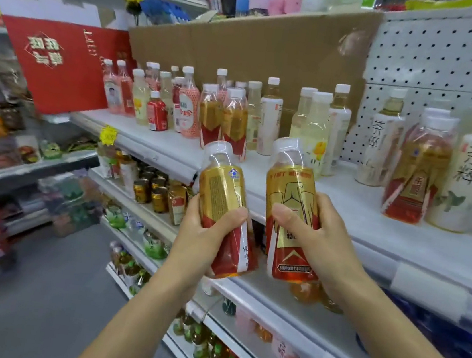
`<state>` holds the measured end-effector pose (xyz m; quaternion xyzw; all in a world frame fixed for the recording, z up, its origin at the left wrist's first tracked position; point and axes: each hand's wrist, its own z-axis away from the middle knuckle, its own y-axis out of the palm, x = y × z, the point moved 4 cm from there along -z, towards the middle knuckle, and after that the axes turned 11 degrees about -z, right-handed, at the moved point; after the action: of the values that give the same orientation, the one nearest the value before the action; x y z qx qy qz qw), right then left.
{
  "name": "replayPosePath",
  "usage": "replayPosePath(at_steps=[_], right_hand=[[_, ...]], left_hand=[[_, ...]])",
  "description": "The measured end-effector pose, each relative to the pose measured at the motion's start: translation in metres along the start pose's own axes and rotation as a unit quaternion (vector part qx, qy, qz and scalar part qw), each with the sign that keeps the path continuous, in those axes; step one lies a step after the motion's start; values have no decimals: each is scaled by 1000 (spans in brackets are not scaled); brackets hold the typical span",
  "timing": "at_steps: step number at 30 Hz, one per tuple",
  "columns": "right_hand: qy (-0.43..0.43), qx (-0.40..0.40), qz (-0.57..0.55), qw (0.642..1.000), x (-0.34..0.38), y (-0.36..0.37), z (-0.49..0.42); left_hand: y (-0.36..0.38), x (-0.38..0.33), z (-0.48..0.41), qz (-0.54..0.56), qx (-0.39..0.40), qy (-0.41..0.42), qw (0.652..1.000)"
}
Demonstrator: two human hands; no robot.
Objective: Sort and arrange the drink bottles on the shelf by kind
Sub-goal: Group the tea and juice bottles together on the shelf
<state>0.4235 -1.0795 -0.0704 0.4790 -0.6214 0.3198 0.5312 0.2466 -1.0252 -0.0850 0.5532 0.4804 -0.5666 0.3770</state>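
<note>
Now: two matching gold-and-red bottles being held in front of the white shelf (373, 218).
The left hand (206, 235) is curling its fingers and thumb round the left held bottle (224, 189), which is leaning leftward just off the shelf's front edge. The right hand (323, 235) is grasping the right held bottle (291, 186) in the same manner, nearly upright, also at that front edge. Both caps are pointing up and the two bottles are standing apart. On the shelf, a gold-and-red pair (224, 123) is standing toward its left half, a single gold-and-red bottle (418, 173) toward its right end among white tea bottles (468, 179), and pale yellow bottles (313, 126) are occupying its middle.
</note>
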Motion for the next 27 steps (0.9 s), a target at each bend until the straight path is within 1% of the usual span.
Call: replayPosePath(at_steps=[8,12,15,22,27], right_hand=[[-1,49,-5,999,-21,102,-101],[5,49,-10,999,-39,155,-140],[0,23,-11,1000,-52,195,-167],[-4,-73,-19,997,-78,284,-216],[-5,-115,-17,993,-84,325,-238]], left_hand=[[-88,21,-97,8,-35,-19,999],[-136,30,-144,22,-21,-17,999],[-175,36,-185,10,8,-8,1000],[-267,42,-274,-32,97,-2,995],[-302,37,-321,-29,150,4,988]])
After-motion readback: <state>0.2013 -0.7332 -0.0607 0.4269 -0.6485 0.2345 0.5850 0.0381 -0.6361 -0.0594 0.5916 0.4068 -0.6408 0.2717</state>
